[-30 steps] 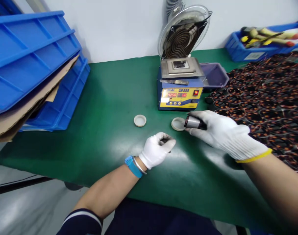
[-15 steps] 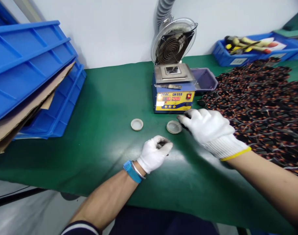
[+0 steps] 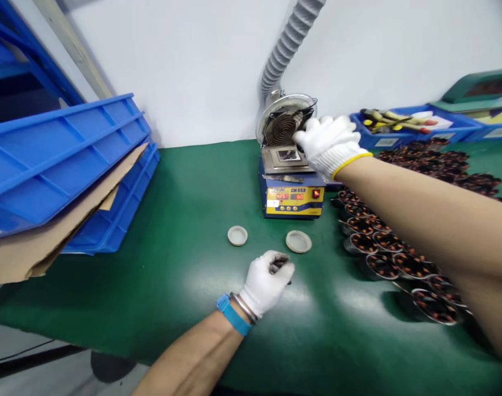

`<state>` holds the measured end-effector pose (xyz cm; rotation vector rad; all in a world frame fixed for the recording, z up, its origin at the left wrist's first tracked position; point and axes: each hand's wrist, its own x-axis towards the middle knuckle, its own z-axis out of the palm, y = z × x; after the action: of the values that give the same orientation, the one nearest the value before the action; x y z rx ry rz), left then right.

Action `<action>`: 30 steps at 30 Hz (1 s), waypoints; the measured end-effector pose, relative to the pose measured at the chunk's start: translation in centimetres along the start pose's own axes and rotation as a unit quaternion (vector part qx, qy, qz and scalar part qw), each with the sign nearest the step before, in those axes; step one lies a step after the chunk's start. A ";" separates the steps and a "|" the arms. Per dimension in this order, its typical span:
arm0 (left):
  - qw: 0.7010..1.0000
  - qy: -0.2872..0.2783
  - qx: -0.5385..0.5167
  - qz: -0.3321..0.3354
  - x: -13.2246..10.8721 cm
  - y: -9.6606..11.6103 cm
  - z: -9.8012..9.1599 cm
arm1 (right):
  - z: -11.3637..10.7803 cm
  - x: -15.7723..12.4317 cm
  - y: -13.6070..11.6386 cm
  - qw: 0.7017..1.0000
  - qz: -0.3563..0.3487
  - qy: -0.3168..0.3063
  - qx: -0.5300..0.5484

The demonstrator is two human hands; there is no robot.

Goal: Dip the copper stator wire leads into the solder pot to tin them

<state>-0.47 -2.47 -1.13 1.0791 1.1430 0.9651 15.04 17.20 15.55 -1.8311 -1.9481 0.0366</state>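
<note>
My right hand (image 3: 327, 140), in a white glove, is raised beside the solder pot (image 3: 294, 201). Its fingers are closed near the round fan guard, and what they hold, if anything, is hidden. My left hand (image 3: 269, 278), gloved too, stays low over the table with its fingers curled together. A small dark bit shows at its fingertips, too little to name. Just beyond my left hand lie two shallow round dishes, the left dish (image 3: 238, 236) and the right dish (image 3: 299, 241). A flat-bladed tool (image 3: 284, 179) rests on the front ledge of the pot.
Rows of black round parts with copper windings (image 3: 383, 267) cover the right side of the green table (image 3: 185, 198). Blue crates (image 3: 65, 157) with cardboard (image 3: 89, 214) lean at the left. A blue bin (image 3: 393, 137) of tools stands behind. A grey hose (image 3: 290, 44) rises from the pot.
My right hand has moved from beside the right dish up and away to the solder pot's top. The whole view has tilted upward. My left hand keeps its curled pose.
</note>
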 end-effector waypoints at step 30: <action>1.000 0.006 -0.007 0.019 0.4 1.0 -0.1 | -4.2 -6.5 3.5 0.919 0.142 -0.012 0.368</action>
<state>-0.51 -1.83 -0.26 1.0894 1.1271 1.0096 19.80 10.16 16.08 -1.5523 -1.3726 0.7768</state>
